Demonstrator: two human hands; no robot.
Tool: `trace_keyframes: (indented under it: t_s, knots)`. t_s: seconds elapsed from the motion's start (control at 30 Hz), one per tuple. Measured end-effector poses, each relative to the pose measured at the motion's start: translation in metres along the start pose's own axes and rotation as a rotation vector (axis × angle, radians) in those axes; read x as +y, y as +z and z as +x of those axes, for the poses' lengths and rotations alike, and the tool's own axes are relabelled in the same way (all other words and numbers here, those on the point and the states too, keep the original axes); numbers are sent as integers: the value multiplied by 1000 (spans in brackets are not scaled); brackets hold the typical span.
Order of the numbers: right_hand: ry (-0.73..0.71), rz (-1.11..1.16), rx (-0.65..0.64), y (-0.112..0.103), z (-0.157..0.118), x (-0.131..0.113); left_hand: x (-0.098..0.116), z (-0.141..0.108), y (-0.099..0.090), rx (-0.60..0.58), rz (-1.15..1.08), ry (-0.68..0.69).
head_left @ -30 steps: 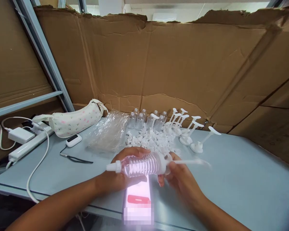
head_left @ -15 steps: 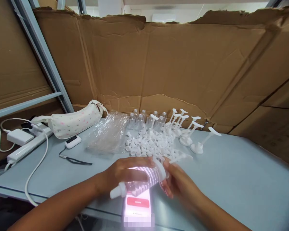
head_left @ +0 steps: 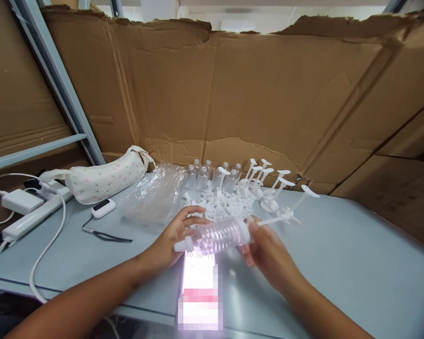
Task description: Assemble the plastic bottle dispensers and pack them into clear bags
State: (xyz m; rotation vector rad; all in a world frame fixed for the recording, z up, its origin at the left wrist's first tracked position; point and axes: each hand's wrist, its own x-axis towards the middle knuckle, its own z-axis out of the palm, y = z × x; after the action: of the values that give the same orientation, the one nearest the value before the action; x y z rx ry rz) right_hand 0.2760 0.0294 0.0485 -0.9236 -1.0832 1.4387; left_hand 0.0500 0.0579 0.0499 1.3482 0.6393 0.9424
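A ribbed clear plastic bottle (head_left: pixel 222 235) lies level above the table, its white cone-shaped tip (head_left: pixel 183 244) facing left. A white plunger rod (head_left: pixel 273 219) sticks out to the right from the white collar at its other end. The fingers of my right hand (head_left: pixel 268 252) are closed around that collar end. My left hand (head_left: pixel 175 235) is behind the tip end with its fingers apart and stretched out; its thumb is partly hidden. Beyond the bottle is a heap of small white plastic caps (head_left: pixel 229 202). A lit phone (head_left: pixel 199 278) lies below the bottle.
Several clear bottles (head_left: pixel 202 179) stand at the back, with white T-handled plungers (head_left: pixel 270 200) to their right. Further left are a plastic bag (head_left: pixel 155 195), a floral pouch (head_left: pixel 106 179), a small white device (head_left: pixel 103 208) and a power strip (head_left: pixel 38 216). Cardboard (head_left: pixel 212 94) walls the back.
The bottle has risen and turned from slanting to nearly level. My left fingers have loosened from its side and spread. My right hand still holds the collar end.
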Motion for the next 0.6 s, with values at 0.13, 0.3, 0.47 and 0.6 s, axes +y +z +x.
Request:
trace_keyframes:
  t_s: [0.13, 0.3, 0.47, 0.6]
  knots:
    - [-211, -183, -83, -13, -2, -5, 12, -3, 6, -209, -318, -419]
    - [-286, -386, -139, -7, -4, -7, 19, -14, 16, -250, -65, -397]
    - [-293, -459, -106, 1, -3, -8, 20, -17, 24, -197, 185, -240]
    - [-279, -453, -132, -3, -2, -9, 16, -14, 21, -143, 422, -139]
